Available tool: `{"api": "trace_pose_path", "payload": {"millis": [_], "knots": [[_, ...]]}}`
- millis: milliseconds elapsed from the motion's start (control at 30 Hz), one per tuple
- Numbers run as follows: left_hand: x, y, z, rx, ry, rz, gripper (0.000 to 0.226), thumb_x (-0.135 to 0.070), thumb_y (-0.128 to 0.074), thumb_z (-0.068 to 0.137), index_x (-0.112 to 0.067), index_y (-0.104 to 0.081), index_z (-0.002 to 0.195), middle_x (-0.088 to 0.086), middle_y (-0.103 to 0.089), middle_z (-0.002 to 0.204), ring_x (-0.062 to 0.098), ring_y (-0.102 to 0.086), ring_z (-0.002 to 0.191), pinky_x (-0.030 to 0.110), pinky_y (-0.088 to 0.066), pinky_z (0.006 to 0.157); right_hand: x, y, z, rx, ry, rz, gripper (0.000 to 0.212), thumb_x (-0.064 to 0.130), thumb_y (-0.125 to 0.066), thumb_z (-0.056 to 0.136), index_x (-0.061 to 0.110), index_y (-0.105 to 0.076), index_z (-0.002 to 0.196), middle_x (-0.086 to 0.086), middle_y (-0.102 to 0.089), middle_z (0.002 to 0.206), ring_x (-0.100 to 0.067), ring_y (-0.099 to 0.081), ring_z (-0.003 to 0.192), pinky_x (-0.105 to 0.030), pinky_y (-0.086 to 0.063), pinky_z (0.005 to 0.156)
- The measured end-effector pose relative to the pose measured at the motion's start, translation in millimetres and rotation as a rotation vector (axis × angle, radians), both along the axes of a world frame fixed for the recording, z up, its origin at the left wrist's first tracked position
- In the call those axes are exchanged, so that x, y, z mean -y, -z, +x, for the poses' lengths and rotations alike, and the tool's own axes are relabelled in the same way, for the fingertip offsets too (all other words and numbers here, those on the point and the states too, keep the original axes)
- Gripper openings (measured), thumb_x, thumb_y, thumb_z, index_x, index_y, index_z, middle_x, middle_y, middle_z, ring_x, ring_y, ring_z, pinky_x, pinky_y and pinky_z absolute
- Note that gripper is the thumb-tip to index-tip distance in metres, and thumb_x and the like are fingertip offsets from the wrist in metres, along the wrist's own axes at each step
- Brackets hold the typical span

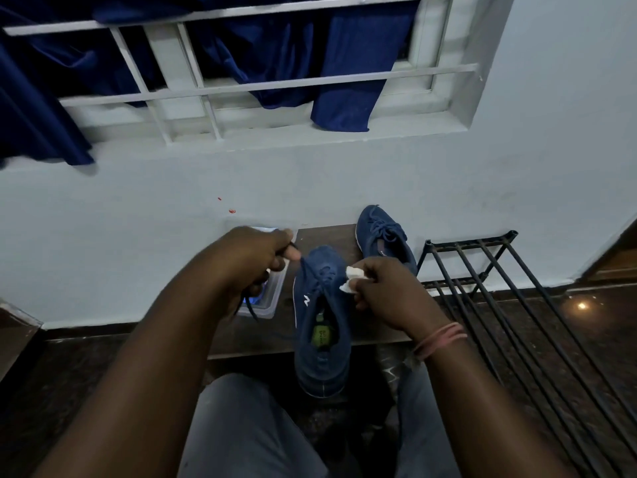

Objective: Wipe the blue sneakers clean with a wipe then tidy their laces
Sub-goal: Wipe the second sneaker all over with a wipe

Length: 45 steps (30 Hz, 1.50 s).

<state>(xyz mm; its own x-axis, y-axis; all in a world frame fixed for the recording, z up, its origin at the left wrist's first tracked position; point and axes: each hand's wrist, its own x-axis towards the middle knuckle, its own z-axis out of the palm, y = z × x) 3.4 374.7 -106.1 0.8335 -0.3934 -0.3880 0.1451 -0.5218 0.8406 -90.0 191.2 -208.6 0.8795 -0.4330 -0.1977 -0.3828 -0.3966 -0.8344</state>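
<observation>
While the left hand (262,257) pinches a lace (249,307), the right (386,288) grips the wipe (351,278) — sneaker (322,326) between.

The left hand (256,260) pinches a dark lace (249,307) of the near blue suede sneaker (322,326). The right hand (386,288) grips a crumpled white wipe (352,278) beside it.

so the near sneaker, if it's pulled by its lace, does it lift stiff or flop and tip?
Probably tips. The left hand pinches the lace at the toe end, so the near sneaker would likely hang heel-down. Its heel already juts past the board, which may ease sliding. The upper looks soft, so it may sag.
</observation>
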Motion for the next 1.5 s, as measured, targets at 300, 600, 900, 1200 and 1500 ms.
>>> {"api": "trace_pose_path", "payload": {"millis": [300, 600, 900, 1200, 1500], "knots": [[35, -24, 0, 0.140, 0.207, 0.082, 0.032, -0.030, -0.060, 0.101, -0.010, -0.080, 0.086, -0.001, -0.052, 0.066, 0.013, -0.029, 0.048, 0.024, -0.026, 0.049, -34, 17, 39, -0.074, -0.148, -0.242, 0.008, 0.015, -0.064, 0.095, 0.015, -0.071, 0.091, -0.012, -0.070, 0.100, -0.026, -0.063, 0.094, -0.021, -0.036, 0.074], [38, -6, 6, 0.116, 0.102, 0.032, 0.030, -0.031, -0.060, 0.102, -0.012, -0.077, 0.086, 0.001, -0.050, 0.067, 0.013, -0.031, 0.047, 0.023, -0.028, 0.049, -30, 3, 32, 0.177, -0.081, -0.212, 0.029, 0.005, -0.068, 0.088, 0.000, -0.053, 0.064, 0.005, -0.051, 0.058, -0.002, -0.045, 0.048, -0.016, -0.032, 0.048], [32, -21, 12, 0.134, 0.069, 0.006, 0.034, -0.034, -0.057, 0.103, -0.011, -0.073, 0.083, 0.002, -0.047, 0.069, 0.014, -0.026, 0.052, 0.026, -0.023, 0.051, -16, -71, 13, 0.742, 0.304, 0.241, 0.012, 0.008, -0.069, 0.093, 0.012, -0.076, 0.102, -0.002, -0.068, 0.072, -0.010, -0.056, 0.055, -0.019, -0.047, 0.059], [41, -23, 7, 0.162, 0.049, 0.006, 0.035, -0.035, -0.059, 0.101, -0.016, -0.073, 0.074, -0.003, -0.050, 0.065, 0.014, -0.030, 0.048, 0.025, -0.027, 0.050, -61, 8, 8, 0.166, 0.126, 0.034, 0.008, 0.009, -0.071, 0.090, 0.012, -0.077, 0.086, 0.005, -0.070, 0.068, 0.000, -0.061, 0.056, -0.014, -0.048, 0.059], [42, -18, 4, 0.117, 0.057, -0.018, 0.032, -0.032, -0.061, 0.100, -0.013, -0.073, 0.077, -0.003, -0.048, 0.060, 0.012, -0.028, 0.045, 0.024, -0.025, 0.048, -77, 33, 37, 0.178, 0.212, -0.274, 0.014, 0.017, -0.060, 0.094, 0.008, -0.071, 0.093, -0.009, -0.064, 0.098, -0.024, -0.061, 0.090, -0.033, -0.049, 0.078]]}}
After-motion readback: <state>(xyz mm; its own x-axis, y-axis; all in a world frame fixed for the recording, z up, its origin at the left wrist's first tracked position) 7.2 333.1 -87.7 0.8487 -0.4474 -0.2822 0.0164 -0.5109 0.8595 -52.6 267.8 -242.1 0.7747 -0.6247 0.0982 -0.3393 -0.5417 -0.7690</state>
